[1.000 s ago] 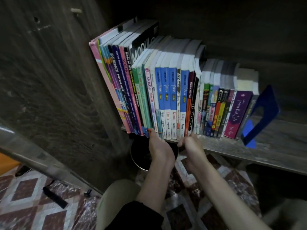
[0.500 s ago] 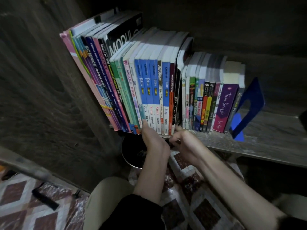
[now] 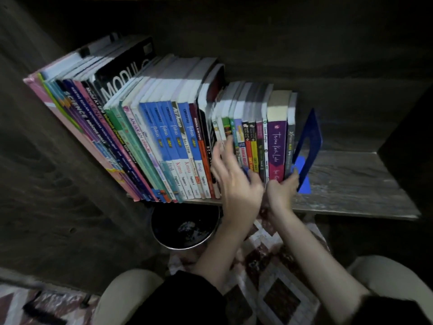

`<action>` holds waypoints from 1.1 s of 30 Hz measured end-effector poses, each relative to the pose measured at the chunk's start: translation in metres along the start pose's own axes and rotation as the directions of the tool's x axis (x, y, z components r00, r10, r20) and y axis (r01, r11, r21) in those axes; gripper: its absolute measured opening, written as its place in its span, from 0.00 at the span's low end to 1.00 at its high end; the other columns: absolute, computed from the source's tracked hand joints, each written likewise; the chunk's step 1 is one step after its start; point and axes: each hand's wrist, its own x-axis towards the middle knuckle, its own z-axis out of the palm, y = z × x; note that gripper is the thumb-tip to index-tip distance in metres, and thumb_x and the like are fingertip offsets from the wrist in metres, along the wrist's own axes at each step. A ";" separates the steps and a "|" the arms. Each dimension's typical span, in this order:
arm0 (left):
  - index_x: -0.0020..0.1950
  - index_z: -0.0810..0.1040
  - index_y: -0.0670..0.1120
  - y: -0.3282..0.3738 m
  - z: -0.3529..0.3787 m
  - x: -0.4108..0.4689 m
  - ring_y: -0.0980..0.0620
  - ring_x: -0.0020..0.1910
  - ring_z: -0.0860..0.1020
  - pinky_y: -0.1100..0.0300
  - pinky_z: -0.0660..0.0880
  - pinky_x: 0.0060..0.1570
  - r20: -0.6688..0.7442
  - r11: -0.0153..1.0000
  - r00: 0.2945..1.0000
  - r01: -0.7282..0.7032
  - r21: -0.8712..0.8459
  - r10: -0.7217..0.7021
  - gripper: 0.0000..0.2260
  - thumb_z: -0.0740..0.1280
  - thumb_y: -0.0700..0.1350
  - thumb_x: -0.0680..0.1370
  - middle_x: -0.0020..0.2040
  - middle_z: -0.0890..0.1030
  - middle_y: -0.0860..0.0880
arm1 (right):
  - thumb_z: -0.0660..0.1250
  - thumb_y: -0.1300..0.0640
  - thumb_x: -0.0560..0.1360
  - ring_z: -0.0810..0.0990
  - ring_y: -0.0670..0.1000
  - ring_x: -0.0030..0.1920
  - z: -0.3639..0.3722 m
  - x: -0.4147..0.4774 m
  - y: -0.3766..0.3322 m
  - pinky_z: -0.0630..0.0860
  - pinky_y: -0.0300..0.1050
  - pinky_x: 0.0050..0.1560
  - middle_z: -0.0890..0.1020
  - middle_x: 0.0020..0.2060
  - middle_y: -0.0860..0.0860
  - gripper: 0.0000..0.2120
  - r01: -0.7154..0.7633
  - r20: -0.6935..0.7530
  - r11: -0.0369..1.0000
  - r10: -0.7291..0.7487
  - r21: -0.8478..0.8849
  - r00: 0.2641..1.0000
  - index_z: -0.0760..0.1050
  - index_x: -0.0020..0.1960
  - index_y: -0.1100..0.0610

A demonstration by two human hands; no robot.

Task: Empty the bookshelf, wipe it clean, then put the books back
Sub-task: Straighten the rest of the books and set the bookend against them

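The fingers [image 3: 225, 160] of the left hand [image 3: 236, 184] are spread and touch the spines of the small books [image 3: 277, 146]. The right hand [image 3: 281, 191] curls around the lower right end of these books, beside the blue bookend [image 3: 307, 141], on the shelf [image 3: 351, 184].

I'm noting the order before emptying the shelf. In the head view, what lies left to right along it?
Pink book → blue Fokus books → left hand → purple book → blue bookend.
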 end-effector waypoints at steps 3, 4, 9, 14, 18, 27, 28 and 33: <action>0.78 0.44 0.44 -0.006 0.014 -0.005 0.53 0.74 0.53 0.82 0.47 0.60 0.149 0.946 0.942 0.313 -0.081 -0.299 0.36 0.63 0.35 0.77 0.77 0.49 0.46 | 0.59 0.65 0.72 0.73 0.57 0.65 -0.002 0.025 0.000 0.68 0.58 0.67 0.73 0.67 0.55 0.34 -0.023 0.112 1.000 0.023 0.000 0.993 0.57 0.76 0.50; 0.78 0.40 0.46 -0.009 0.017 -0.005 0.51 0.76 0.51 0.76 0.50 0.65 0.203 0.918 0.908 0.388 -0.084 -0.366 0.38 0.62 0.36 0.78 0.78 0.45 0.47 | 0.60 0.65 0.73 0.74 0.55 0.64 -0.003 0.030 -0.001 0.69 0.57 0.67 0.74 0.66 0.53 0.34 -0.027 0.145 0.999 0.029 -0.017 0.989 0.56 0.76 0.47; 0.77 0.38 0.50 -0.013 0.025 0.001 0.44 0.74 0.59 0.48 0.71 0.61 0.217 0.868 0.854 0.495 -0.053 -0.473 0.37 0.60 0.36 0.78 0.78 0.44 0.47 | 0.61 0.66 0.75 0.79 0.49 0.51 -0.008 0.041 0.000 0.75 0.56 0.60 0.76 0.63 0.50 0.37 0.006 0.247 0.999 0.007 -0.051 0.969 0.52 0.76 0.40; 0.78 0.41 0.49 -0.009 0.026 -0.004 0.49 0.76 0.53 0.64 0.62 0.64 0.160 0.878 0.877 0.470 -0.089 -0.454 0.34 0.59 0.38 0.80 0.78 0.45 0.52 | 0.59 0.70 0.75 0.80 0.49 0.49 -0.004 0.042 0.000 0.81 0.53 0.48 0.75 0.64 0.53 0.38 0.002 0.350 1.000 -0.007 0.012 0.937 0.51 0.76 0.41; 0.78 0.40 0.53 -0.002 0.024 -0.009 0.55 0.76 0.50 0.72 0.56 0.61 0.222 0.874 0.866 0.476 -0.095 -0.448 0.34 0.58 0.38 0.80 0.78 0.44 0.55 | 0.58 0.70 0.76 0.77 0.44 0.52 -0.007 0.043 0.003 0.76 0.39 0.46 0.72 0.67 0.53 0.40 0.028 0.398 0.999 -0.017 -0.021 0.917 0.46 0.77 0.44; 0.64 0.70 0.43 0.020 0.018 -0.010 0.59 0.57 0.70 0.80 0.66 0.51 0.122 0.957 0.967 0.243 -0.161 -0.225 0.18 0.62 0.31 0.76 0.63 0.68 0.50 | 0.61 0.66 0.71 0.79 0.58 0.55 -0.006 0.008 0.012 0.74 0.48 0.61 0.80 0.55 0.57 0.18 -0.062 -0.023 0.979 0.068 0.193 0.997 0.74 0.61 0.58; 0.62 0.72 0.42 0.016 0.019 -0.007 0.56 0.55 0.72 0.75 0.69 0.52 0.155 0.943 0.952 0.290 -0.165 -0.265 0.15 0.62 0.31 0.76 0.59 0.71 0.49 | 0.58 0.71 0.72 0.78 0.58 0.50 -0.015 0.003 0.013 0.74 0.39 0.56 0.79 0.50 0.60 0.14 -0.020 -0.185 0.960 0.074 0.278 0.980 0.76 0.52 0.60; 0.60 0.73 0.44 0.003 0.031 -0.006 0.51 0.45 0.76 0.57 0.73 0.46 0.354 0.769 0.769 0.614 -0.179 -0.532 0.12 0.59 0.34 0.78 0.57 0.77 0.46 | 0.53 0.68 0.74 0.76 0.53 0.43 -0.057 0.060 0.012 0.73 0.40 0.46 0.77 0.45 0.56 0.14 -0.073 -0.287 0.871 0.238 0.486 0.928 0.70 0.46 0.51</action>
